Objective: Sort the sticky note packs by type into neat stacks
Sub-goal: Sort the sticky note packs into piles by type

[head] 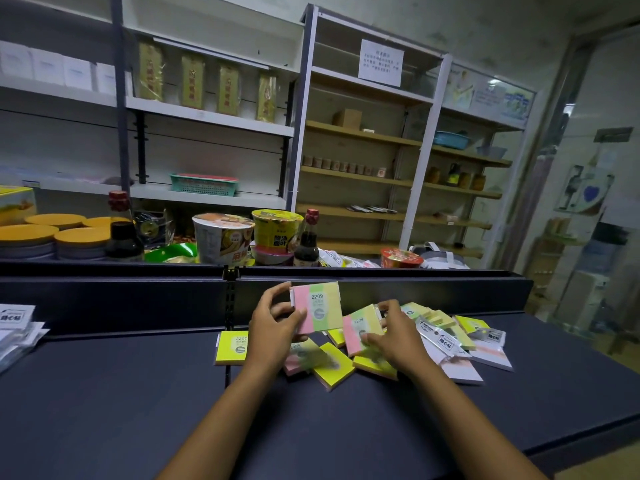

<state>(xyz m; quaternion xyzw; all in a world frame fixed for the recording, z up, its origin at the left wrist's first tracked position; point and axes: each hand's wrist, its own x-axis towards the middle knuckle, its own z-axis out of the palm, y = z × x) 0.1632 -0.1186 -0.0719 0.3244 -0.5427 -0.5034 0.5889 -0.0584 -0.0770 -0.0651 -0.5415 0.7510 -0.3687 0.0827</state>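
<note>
Fingers (277,311) of the left hand (273,327) pinch an upright tri-colour pack (317,308); right hand (394,336) grips another beside it. Jostling the loose heap (332,363) below could scatter packs.

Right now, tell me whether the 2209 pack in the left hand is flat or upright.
Upright: the left hand holds the 2209 pack raised, its face toward the camera.

Standing along the far wall as white metal shelving (207,116) and wooden shelving (360,133), hanging on one upright as a paper notice (381,62), stretching across the foreground as a dark counter (104,393), glowing dimly under cool indoor light.
</note>
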